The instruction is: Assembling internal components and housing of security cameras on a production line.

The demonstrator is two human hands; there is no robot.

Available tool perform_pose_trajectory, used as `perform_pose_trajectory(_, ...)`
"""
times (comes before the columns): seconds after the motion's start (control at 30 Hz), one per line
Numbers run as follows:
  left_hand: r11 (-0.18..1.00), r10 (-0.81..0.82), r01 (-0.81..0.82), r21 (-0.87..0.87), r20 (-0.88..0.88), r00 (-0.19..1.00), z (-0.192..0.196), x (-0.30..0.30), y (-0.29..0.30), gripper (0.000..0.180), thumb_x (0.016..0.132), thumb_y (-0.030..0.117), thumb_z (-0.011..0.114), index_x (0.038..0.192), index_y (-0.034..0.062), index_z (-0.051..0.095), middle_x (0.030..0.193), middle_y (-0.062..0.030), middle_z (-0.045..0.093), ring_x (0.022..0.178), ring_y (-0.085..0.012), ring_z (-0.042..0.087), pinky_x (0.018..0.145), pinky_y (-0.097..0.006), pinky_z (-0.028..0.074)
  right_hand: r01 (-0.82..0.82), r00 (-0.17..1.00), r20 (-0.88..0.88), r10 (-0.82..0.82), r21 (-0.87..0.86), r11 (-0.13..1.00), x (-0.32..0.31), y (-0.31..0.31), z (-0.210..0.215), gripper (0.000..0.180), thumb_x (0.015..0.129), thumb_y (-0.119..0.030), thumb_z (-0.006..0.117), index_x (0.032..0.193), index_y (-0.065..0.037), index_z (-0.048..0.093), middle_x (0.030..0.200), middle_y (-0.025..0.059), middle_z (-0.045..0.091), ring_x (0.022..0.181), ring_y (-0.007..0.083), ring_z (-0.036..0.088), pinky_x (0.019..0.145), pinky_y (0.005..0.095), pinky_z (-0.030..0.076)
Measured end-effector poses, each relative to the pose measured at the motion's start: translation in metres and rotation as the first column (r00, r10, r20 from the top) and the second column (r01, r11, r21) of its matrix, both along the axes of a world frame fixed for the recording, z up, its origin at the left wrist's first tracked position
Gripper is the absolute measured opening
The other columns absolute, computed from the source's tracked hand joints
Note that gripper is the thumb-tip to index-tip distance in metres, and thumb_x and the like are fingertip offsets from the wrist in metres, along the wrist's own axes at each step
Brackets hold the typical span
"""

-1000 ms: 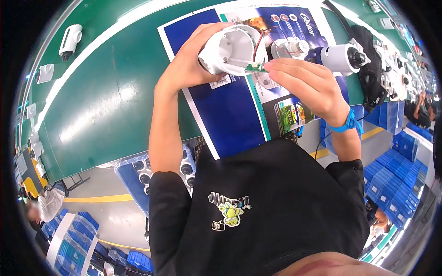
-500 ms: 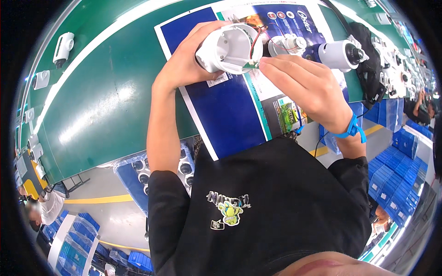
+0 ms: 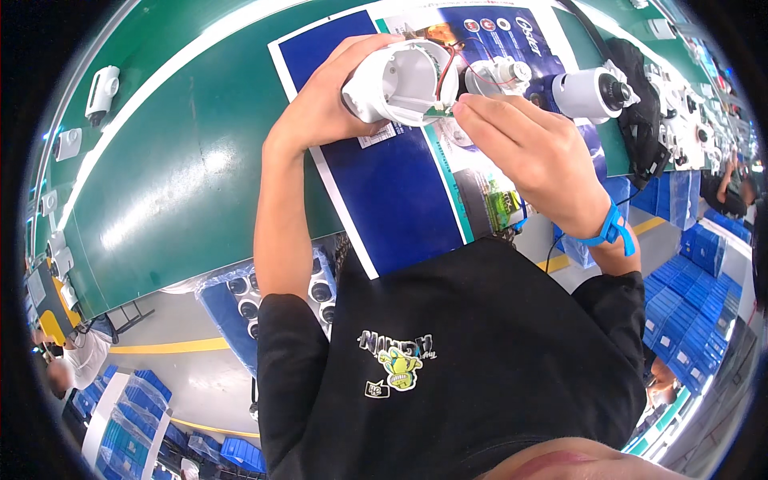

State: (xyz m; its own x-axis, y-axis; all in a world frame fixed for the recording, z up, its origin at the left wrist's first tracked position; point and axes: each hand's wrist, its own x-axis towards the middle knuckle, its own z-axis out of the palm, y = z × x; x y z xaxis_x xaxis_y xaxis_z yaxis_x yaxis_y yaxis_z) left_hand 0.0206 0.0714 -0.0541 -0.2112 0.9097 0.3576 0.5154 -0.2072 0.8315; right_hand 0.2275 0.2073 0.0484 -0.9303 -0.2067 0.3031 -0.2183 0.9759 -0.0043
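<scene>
My left hand [image 3: 326, 100] is wrapped round a hollow white plastic housing [image 3: 370, 90], its open end facing right. A narrow green circuit board [image 3: 439, 111] lies along the housing's lower rim, and red and black wires [image 3: 445, 74] curve out of the opening. At the board's right end, the thumb and fingers of my right hand [image 3: 538, 152] are pinched together; what is between the fingertips is mostly hidden. Just beyond them, a white part with a round face [image 3: 498, 78] has thin red wires reaching it.
Under my hands lies a large printed sheet [image 3: 384, 208] on the green table [image 3: 184, 176]. A white cylinder with a black end [image 3: 588, 94] lies right of my right hand, beside a black bag [image 3: 638, 104]. White camera-like units [image 3: 102, 92] stand far left. Blue bins [image 3: 692, 296] are stacked at right.
My right hand and the housing have shifted very slightly to the right. The grip of both hands looks the same.
</scene>
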Motion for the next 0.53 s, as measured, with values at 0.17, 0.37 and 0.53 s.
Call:
perform_pose_trajectory(0.17, 1.000, 0.001, 0.000, 0.027, -0.049, 0.999, 0.001, 0.003, 0.005, 0.087, 0.049, -0.005, 0.078, 0.130, 0.0120, 0.049, 0.126, -0.0079, 0.052, 0.117, -0.0294, 0.050, 0.100, -0.035, 0.042, 0.055, 0.998, -0.008, -0.055, 0.119, 0.991, 0.005, -0.007, -0.006, 0.032, 0.066, -0.009, 0.062, 0.096, 0.000, 0.062, 0.090, 0.0047, 0.059, 0.073, 0.0136, 0.058, 0.058, 0.0245, 0.051)
perform_pose_trajectory(0.37, 1.000, 0.028, -0.028, 0.002, -0.037, 0.999, 0.001, 0.004, 0.005, 0.088, 0.049, -0.003, 0.078, 0.130, 0.0137, 0.049, 0.124, -0.0081, 0.052, 0.116, -0.0294, 0.051, 0.099, -0.035, 0.043, 0.005, 0.998, -0.069, 0.008, 0.188, 0.982, 0.000, -0.003, -0.015, 0.033, 0.065, -0.010, 0.062, 0.096, 0.001, 0.063, 0.094, 0.0067, 0.060, 0.072, 0.0124, 0.058, 0.058, 0.0238, 0.051)
perform_pose_trajectory(0.53, 0.998, 0.024, -0.028, -0.055, -0.073, 0.997, 0.001, 0.010, 0.007, 0.087, 0.050, -0.003, 0.077, 0.130, 0.0137, 0.049, 0.127, -0.0085, 0.050, 0.119, -0.0284, 0.050, 0.099, -0.035, 0.044, 0.011, 0.999, 0.037, -0.019, 0.228, 0.974, -0.007, -0.007, -0.040, 0.040, 0.067, -0.011, 0.063, 0.105, -0.001, 0.061, 0.095, 0.0071, 0.061, 0.071, 0.0131, 0.060, 0.058, 0.0223, 0.051)
